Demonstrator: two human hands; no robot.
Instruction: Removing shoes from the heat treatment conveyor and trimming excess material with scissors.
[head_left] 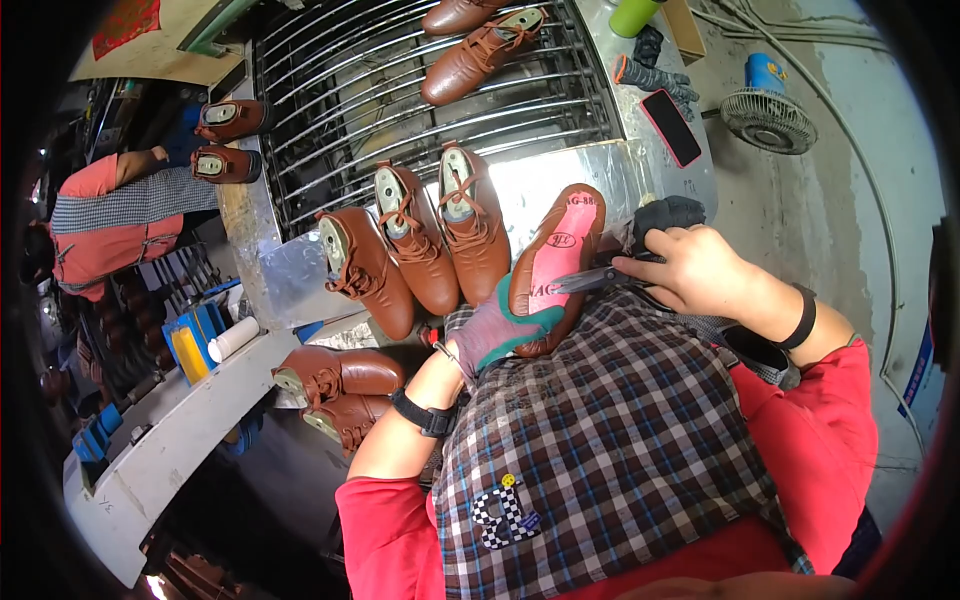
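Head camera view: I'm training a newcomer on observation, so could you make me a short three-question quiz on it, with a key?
1. True or false: the right hand, holding the dark tool, is ungloved.
2. Which colour fills the middle of the foot-shaped piece in the left hand? A green; B pink; C blue.
3. How many brown shoes stand side by side just left of that piece?

Key: 1. True; 2. B; 3. Three.

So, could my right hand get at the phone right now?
Probably not freely: your right hand is holding a dark tool, and a dark bundle lies roughly between that hand and the phone.
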